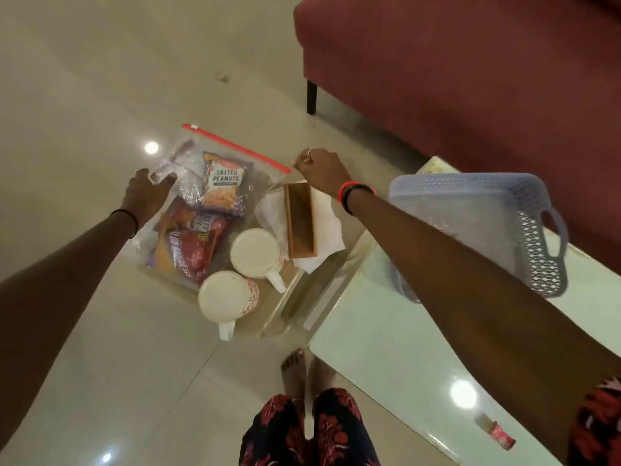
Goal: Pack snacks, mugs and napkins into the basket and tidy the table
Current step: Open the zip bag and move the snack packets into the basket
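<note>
The right forearm, nearest the lens, stretches from the lower right corner up and to the left, crossing over the glass table (386, 364) and in front of the basket (487, 203). Its right hand (322, 171) is closed in a pinch on the right end of the red zip strip of the snack bag (201, 203), knuckles up, a ring on one finger and red and black bands at the wrist. The left arm reaches in from the left edge, straight and low; the left hand (148, 193) grips the bag's left edge with curled fingers, a thin black band at the wrist.

The clear bag lies flat, its zip strip running from upper left down to the right, so the opening faces away from the person. Inside are a salted peanuts packet (226, 183), upright to the viewer, and red and purple packets below it.

Just right of the bag stand two white mugs (253, 252), mouths up, handles pointing toward the person. Beside them a brown napkin holder (299, 220) lies on white napkins (327, 216), its long side running away from the person.

The grey perforated basket sits on the table at right, tilted, its handle toward the right. A maroon sofa (470, 79) fills the upper right.
</note>
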